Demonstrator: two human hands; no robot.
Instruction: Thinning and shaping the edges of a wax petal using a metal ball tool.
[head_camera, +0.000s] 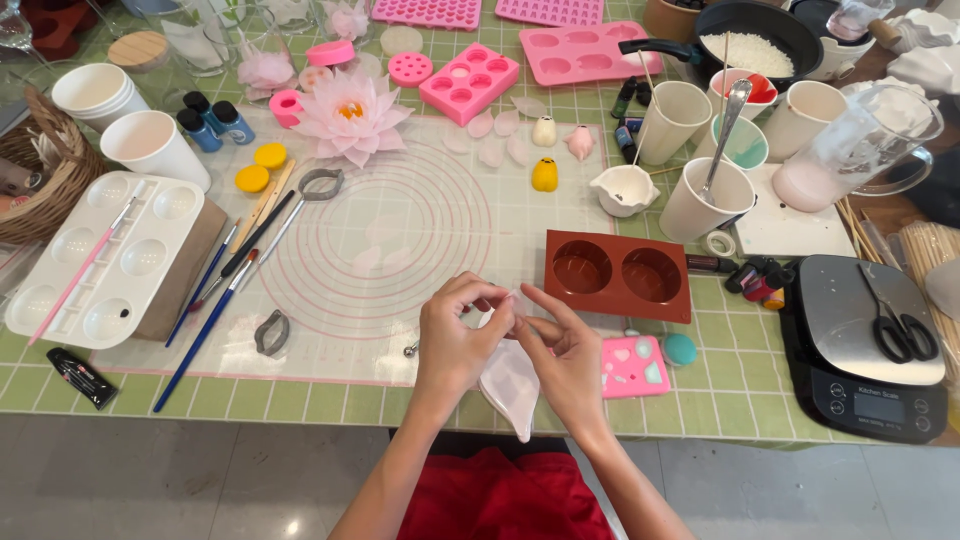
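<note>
Petal piece (510, 305) — thin, white, translucent — is pinched between your left hand (462, 335) and right hand (567, 355), fingertips together above a white petal-shaped mould (510, 390) — brown two-cavity mould (617, 273) just beyond your right hand.

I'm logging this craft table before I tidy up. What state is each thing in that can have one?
Left hand: pinching a thin white petal piece.
Right hand: pinching the same piece.
Brown two-cup mould: both cups empty.
Black pan: holds white granules.
Scissors: closed, lying on the scale.
White palette: wells nearly clean, pink brush across it.
Paper cup: upright, spoon standing inside.
</note>
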